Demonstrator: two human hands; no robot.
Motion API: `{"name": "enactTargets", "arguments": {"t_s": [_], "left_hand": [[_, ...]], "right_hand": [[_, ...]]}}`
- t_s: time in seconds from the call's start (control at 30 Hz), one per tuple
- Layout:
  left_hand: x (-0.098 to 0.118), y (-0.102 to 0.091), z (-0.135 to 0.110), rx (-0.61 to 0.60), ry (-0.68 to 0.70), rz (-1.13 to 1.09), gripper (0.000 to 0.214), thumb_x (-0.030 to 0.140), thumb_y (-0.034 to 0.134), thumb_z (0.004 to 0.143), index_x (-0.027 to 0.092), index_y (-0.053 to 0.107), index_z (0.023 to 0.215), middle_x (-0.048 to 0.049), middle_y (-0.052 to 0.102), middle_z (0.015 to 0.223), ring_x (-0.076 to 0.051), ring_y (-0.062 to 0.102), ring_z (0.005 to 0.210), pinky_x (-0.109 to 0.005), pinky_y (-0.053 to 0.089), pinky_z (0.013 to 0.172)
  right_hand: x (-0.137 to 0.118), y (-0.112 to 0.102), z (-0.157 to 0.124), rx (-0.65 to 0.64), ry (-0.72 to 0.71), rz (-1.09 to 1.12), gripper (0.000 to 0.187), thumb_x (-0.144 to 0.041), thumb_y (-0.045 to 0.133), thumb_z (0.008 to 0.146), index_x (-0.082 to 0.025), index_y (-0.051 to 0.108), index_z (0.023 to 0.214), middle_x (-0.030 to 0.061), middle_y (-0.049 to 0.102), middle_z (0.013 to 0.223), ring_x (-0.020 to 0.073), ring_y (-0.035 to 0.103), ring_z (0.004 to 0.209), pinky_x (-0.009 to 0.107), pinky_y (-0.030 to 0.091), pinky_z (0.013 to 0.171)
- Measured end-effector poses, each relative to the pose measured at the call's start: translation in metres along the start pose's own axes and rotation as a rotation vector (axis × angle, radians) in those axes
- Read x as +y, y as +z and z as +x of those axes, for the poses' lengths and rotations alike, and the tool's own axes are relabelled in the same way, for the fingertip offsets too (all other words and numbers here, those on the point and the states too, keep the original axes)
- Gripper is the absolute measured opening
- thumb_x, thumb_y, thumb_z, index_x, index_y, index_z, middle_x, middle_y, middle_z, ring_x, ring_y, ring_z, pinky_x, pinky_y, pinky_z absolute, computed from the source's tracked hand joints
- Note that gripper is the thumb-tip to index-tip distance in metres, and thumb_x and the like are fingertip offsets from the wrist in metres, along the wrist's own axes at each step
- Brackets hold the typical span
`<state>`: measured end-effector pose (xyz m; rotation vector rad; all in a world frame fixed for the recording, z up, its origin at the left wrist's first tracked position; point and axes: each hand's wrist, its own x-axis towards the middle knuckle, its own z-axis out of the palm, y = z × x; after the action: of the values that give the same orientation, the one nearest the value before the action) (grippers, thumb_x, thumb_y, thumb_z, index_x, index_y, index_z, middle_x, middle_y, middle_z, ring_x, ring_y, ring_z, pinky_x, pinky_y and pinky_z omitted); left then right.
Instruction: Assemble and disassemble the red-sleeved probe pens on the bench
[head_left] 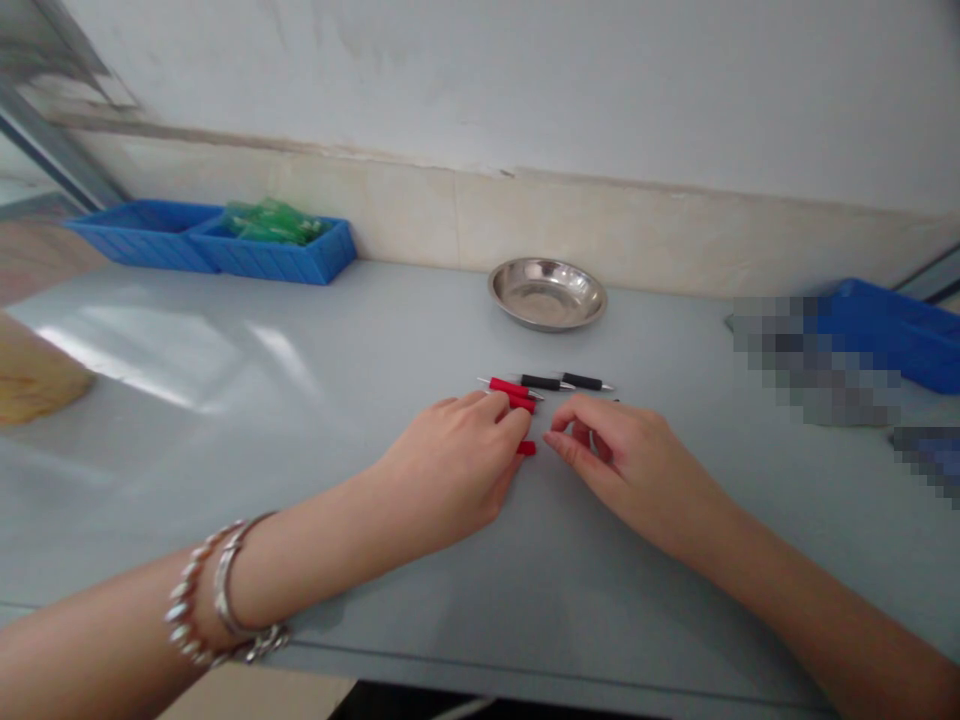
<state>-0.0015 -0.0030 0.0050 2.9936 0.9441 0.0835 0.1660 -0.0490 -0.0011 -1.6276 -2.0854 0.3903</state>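
My left hand (469,455) is closed, with the end of a red pen part (527,448) sticking out from its fingertips. Just beyond those fingers lie two more short red pen parts (512,387), one partly covered by the hand. My right hand (630,455) is close by on the right, thumb and index fingertip nearly together in a pinch; anything between them is too small or hidden to make out. Two black pen parts (545,383) with thin metallic tips lie past both hands. A small dark tip shows behind the right hand, mostly hidden.
A round steel dish (547,297) stands near the wall. Two joined blue bins (270,262) are at the back left, one with green plastic bags (274,220). Another blue bin (892,325) and blurred-out items sit at the right. A yellowish object (37,375) is at the left edge.
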Motion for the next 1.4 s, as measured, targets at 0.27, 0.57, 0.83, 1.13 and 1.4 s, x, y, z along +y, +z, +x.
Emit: {"name": "enactTargets", "arguments": {"t_s": [0.27,0.57,0.83,1.13,1.4], "left_hand": [[0.0000,0.0006,-0.0001,-0.001,-0.005,-0.018,0.019,0.021,0.041,0.084,0.012,0.054,0.095,-0.0112,0.055,0.096,-0.024,0.054,0.095,-0.040,0.047,0.080],[-0.0008,0.0009,-0.0006,0.024,0.021,-0.036,0.021,0.025,0.039,0.086,0.012,0.054,0.094,-0.0114,0.055,0.096,-0.023,0.053,0.096,-0.040,0.047,0.082],[-0.0005,0.0003,0.0006,0.000,0.007,-0.061,0.022,0.025,0.038,0.087,0.012,0.054,0.095,-0.0107,0.055,0.096,-0.022,0.054,0.092,-0.039,0.047,0.080],[-0.0003,-0.0006,0.0004,0.000,0.007,-0.054,0.022,0.025,0.038,0.088,0.012,0.055,0.093,-0.0107,0.055,0.094,-0.021,0.055,0.089,-0.037,0.047,0.078],[-0.0011,0.0017,0.0014,0.007,0.005,-0.042,0.021,0.026,0.039,0.087,0.013,0.055,0.093,-0.0098,0.055,0.094,-0.021,0.055,0.088,-0.036,0.048,0.077]], "right_hand": [[0.0005,0.0001,0.0004,-0.023,0.014,0.007,0.012,-0.021,0.045,0.084,-0.017,0.054,0.078,0.0013,0.060,0.074,0.0130,0.051,0.066,0.025,0.035,0.059],[-0.0006,-0.0006,0.0002,-0.010,-0.004,0.015,0.013,-0.021,0.045,0.084,-0.017,0.054,0.076,0.0012,0.059,0.074,0.0133,0.051,0.067,0.025,0.035,0.059],[0.0004,-0.0001,0.0005,-0.015,-0.028,0.015,0.014,-0.021,0.044,0.085,-0.017,0.054,0.076,0.0012,0.059,0.074,0.0132,0.051,0.067,0.025,0.035,0.059],[0.0003,-0.0005,0.0006,-0.025,-0.020,0.034,0.014,-0.021,0.044,0.085,-0.017,0.053,0.075,0.0011,0.058,0.074,0.0135,0.051,0.068,0.026,0.035,0.061],[0.0007,0.0010,0.0003,-0.025,-0.012,0.029,0.014,-0.021,0.045,0.085,-0.017,0.053,0.074,0.0001,0.057,0.073,0.0131,0.049,0.068,0.026,0.033,0.061]]}}
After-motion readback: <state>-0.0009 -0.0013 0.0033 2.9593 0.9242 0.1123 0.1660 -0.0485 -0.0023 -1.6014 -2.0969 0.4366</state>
